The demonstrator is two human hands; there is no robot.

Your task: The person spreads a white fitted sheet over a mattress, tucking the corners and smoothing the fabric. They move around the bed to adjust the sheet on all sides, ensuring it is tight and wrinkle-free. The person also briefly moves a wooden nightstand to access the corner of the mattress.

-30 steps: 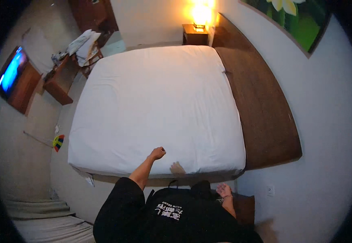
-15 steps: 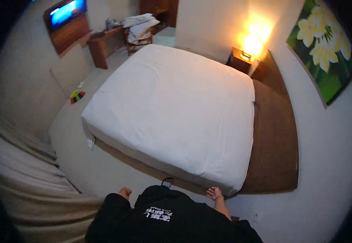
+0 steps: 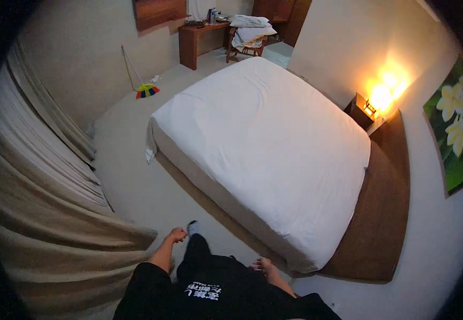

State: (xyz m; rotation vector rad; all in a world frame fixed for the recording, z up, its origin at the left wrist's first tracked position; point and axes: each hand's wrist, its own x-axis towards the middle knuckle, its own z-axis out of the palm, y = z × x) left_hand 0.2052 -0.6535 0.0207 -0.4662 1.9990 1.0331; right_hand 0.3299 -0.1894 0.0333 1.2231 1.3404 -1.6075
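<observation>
My left hand (image 3: pixel 177 234) hangs in front of me with its fingers curled in, and nothing shows in it. It is above the floor, between the curtain and the bed. My right hand (image 3: pixel 263 264) is close to the near side of the bed, apart from it, fingers loosely bent and parted, holding nothing that I can see. A white sheet (image 3: pixel 274 138) covers the large bed, with slight creases on top. One corner of the sheet (image 3: pixel 150 154) hangs down at the foot end.
Beige curtains (image 3: pixel 55 224) hang close on my left. A broom (image 3: pixel 147 90) with colourful bristles leans on the far left wall. Beyond the bed stand a desk (image 3: pixel 188 45) and a chair (image 3: pixel 246 50) piled with white linen. A lit lamp (image 3: pixel 380 98) glows by the brown headboard (image 3: pixel 380 213).
My view has turned left, so the bed and lamp sit further right. A foot now shows out in front. My left forearm reaches further forward, and my right hand's fingers are more bent.
</observation>
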